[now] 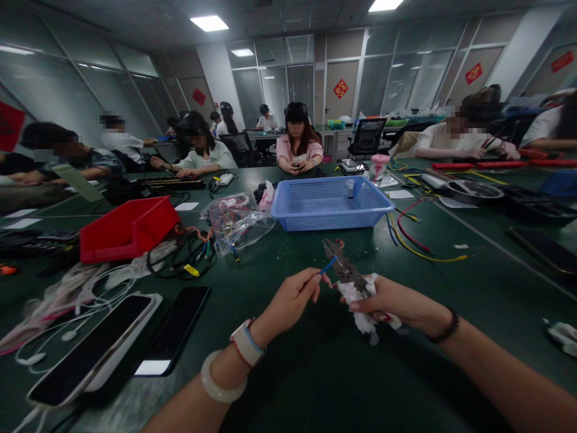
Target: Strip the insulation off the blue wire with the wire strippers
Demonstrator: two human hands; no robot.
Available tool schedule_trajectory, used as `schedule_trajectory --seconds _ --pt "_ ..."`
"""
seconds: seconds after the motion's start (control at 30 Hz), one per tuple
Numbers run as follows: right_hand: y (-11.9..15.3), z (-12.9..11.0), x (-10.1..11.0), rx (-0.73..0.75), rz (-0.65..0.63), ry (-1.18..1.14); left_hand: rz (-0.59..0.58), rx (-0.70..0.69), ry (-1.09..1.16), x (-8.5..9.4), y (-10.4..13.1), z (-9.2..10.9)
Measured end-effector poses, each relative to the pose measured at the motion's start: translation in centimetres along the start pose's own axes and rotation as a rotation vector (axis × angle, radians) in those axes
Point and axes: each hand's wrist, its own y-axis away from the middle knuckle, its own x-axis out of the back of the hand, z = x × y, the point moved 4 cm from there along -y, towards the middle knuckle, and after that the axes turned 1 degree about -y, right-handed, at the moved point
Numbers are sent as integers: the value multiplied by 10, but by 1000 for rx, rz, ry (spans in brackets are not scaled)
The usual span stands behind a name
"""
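My left hand (pixel 300 293) pinches a short blue wire (pixel 328 265) between thumb and fingers. The wire's upper end meets the jaws of a pair of wire strippers (pixel 346 270). Around the handles of this tool, wrapped in white material, my right hand (pixel 383 299) is closed. The jaws point up and to the left, away from me. Whether they bite the wire, I cannot tell. Beyond both hands stands a blue plastic basket (pixel 331 219) with small bits on its floor.
A red bin (pixel 130 228) and a clear bag of wires (pixel 237 222) stand left of the basket. Two phones (pixel 97 349) lie near my left arm. Yellow and red cables (pixel 417 243) spread to the right. Across the green table (pixel 279 385) sits a person in pink (pixel 300 144).
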Motion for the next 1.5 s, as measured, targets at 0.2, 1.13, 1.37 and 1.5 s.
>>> schedule_trajectory --seconds 0.2,1.13,1.37,1.5 --pt "-2 9 -1 -99 -131 -47 47 -29 0 1 1 0" --pt "3 18 -13 -212 -382 -364 272 -2 -172 13 1 -7" --pt "9 11 6 -97 -326 -162 342 23 -63 19 -3 -17" --pt "17 -1 30 1 -223 121 289 63 -24 17 -4 -22"
